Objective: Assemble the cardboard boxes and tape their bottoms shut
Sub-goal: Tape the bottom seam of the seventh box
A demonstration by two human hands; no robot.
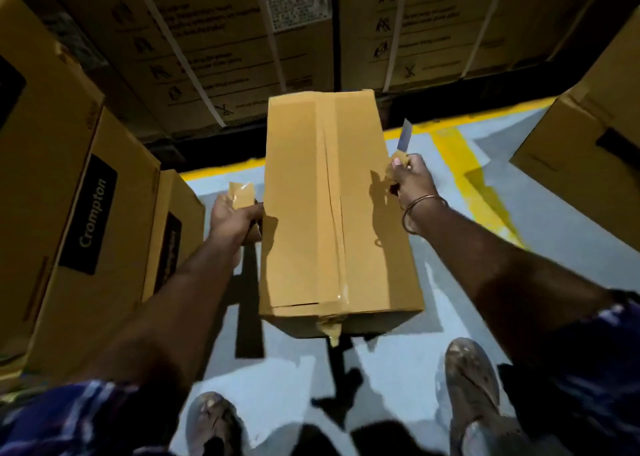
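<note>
A tall brown cardboard box stands on the grey floor in front of me, its flaps closed on top. A strip of brown tape runs along the centre seam and hangs over the near edge. My left hand grips a roll of brown tape beside the box's left side. My right hand is at the box's right edge and grips a knife with its blade pointing up, pinching a bit of tape with it.
Printed cardboard boxes are stacked at my left, one more box at the right, and large strapped cartons behind. Yellow floor lines cross the grey floor. My feet are near the box.
</note>
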